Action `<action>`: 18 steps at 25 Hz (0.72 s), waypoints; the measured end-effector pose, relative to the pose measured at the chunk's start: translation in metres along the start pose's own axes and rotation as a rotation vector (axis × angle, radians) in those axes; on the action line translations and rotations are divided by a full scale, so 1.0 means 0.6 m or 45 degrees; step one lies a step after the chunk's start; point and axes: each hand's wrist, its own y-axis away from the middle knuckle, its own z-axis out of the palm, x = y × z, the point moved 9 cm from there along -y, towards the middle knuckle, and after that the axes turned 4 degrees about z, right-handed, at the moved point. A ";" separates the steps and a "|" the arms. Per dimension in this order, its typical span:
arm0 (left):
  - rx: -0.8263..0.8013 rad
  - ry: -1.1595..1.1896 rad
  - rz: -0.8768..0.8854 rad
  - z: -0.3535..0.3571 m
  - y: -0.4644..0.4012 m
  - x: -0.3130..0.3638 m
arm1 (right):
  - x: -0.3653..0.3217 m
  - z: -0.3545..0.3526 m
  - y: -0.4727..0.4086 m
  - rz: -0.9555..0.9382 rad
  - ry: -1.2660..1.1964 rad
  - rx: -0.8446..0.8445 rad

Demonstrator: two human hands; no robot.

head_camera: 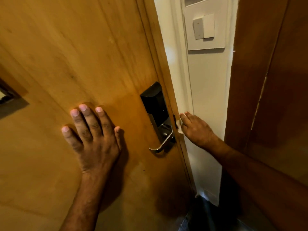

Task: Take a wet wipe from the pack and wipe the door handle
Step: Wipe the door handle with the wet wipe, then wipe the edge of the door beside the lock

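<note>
Door face: my left hand (pixel 90 135) lies flat with fingers spread on the wooden door (pixel 66 55), left of the lock; bare wood lies free above and to the left of it.
Lock side: the black lock plate (pixel 154 100) and the silver lever handle (pixel 160 144) stand out from the door near its right edge, blocking a flat sweep there.
Door gap: a narrow opening runs between the door's edge and the white wall (pixel 208 90); my right hand (pixel 195 129), with a white wet wipe (pixel 179 125), fills it at lock height.
Right: brown wooden panel (pixel 266 80) closes that side, my forearm just beside it.
Far wall: a switch plate (pixel 204 26) sits above.
</note>
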 end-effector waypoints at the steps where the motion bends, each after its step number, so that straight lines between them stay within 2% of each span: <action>1: -0.009 0.008 0.002 0.001 0.000 0.000 | 0.009 0.000 0.009 0.003 0.006 -0.092; 3: -0.041 0.029 -0.005 0.005 0.002 -0.002 | 0.034 0.000 0.038 0.191 -0.125 -0.237; 6: -0.046 0.129 -0.026 0.003 0.005 0.020 | 0.110 -0.003 0.134 0.823 -0.459 -0.311; 8: -0.105 0.327 -0.076 0.001 0.004 0.059 | 0.162 -0.023 0.224 1.212 -0.677 -0.262; 11: -0.192 0.704 -0.019 -0.032 0.011 0.195 | 0.221 -0.071 0.367 1.588 -0.926 -0.278; 13: -0.290 0.944 0.176 -0.082 0.031 0.329 | 0.257 -0.117 0.469 1.801 -1.064 -0.242; 16: -0.491 1.232 0.547 -0.197 0.078 0.533 | 0.310 -0.218 0.676 2.376 -1.035 0.006; 18: -0.583 1.366 0.773 -0.302 0.130 0.660 | 0.306 -0.302 0.823 2.675 -1.053 0.199</action>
